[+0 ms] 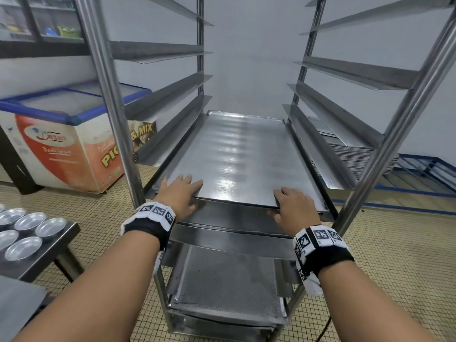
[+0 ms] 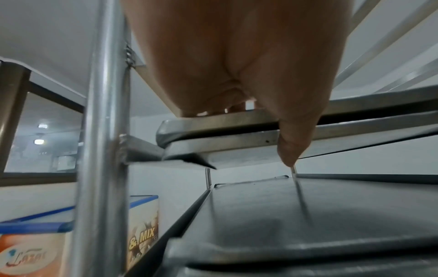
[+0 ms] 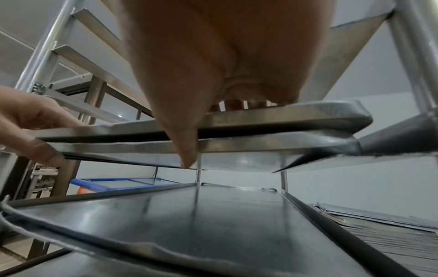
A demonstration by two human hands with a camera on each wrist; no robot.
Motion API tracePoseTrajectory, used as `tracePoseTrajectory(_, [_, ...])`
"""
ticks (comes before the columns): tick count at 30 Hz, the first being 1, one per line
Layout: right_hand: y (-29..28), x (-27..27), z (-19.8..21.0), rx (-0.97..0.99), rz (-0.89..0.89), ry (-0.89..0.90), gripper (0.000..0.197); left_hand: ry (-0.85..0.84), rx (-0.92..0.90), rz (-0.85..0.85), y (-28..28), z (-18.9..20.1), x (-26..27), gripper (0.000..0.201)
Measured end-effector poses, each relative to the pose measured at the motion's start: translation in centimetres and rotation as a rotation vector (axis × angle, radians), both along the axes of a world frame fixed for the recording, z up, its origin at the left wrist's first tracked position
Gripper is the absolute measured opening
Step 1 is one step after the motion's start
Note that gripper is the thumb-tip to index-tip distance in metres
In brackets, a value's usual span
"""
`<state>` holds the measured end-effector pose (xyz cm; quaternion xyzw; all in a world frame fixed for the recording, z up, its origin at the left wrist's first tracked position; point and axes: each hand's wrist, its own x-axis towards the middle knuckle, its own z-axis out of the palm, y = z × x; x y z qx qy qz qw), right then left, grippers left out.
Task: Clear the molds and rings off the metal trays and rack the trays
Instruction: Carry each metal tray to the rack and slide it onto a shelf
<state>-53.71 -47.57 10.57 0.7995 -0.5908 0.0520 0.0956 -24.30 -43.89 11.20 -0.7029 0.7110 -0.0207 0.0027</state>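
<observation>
A bare metal tray [image 1: 234, 154] lies on a pair of runners halfway up the steel rack [image 1: 108, 95], its near edge sticking out toward me. My left hand [image 1: 181, 193] grips the left of that edge, fingers flat on top and thumb hooked below. My right hand [image 1: 294, 208] grips the right part the same way. In the left wrist view the thumb [image 2: 291, 146] crosses the tray rim [image 2: 237, 116] and a second rim just under it. The right wrist view shows the same two stacked rims [image 3: 284, 114]. Several round metal molds [image 1: 27, 230] sit at the far left.
The molds stand on a steel table [image 1: 49, 255] at my lower left. Lower rack levels hold another flat tray [image 3: 213, 215] and a perforated tray [image 1: 229, 280]. A stack of trays [image 1: 357, 156] lies behind the rack on the right. A chest freezer [image 1: 69, 134] stands left.
</observation>
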Motion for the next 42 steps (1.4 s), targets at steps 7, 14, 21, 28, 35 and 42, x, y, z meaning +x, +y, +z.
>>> tracePoseTrajectory(7, [5.7,1.2,0.1,-0.011,-0.033,0.003,0.059,0.035,-0.068,-0.02,7.2,-1.9,1.6,0.093])
tracePoseTrajectory(14, [12.8,7.9,0.8,0.113,0.07,-0.096,0.046,0.172,-0.008,0.086,17.3,-2.9,7.0,0.07])
tracePoseTrajectory(21, [20.2,22.4,-1.5,0.346,0.341,-0.073,0.038,0.202,0.104,0.432,31.0,-5.6,16.2,0.066])
tracePoseTrajectory(28, [27.0,35.3,-5.8,0.42,0.66,0.033,0.041,0.319,0.173,0.844,43.5,-9.6,23.3,0.067])
tracePoseTrajectory(35, [30.6,45.1,-10.6,0.51,0.836,0.181,0.033,0.428,0.197,1.173,50.2,-16.3,25.0,0.057])
tracePoseTrajectory(42, [29.0,50.5,-16.6,0.557,0.98,0.236,0.045,0.537,0.162,1.379,51.4,-21.5,25.1,0.079])
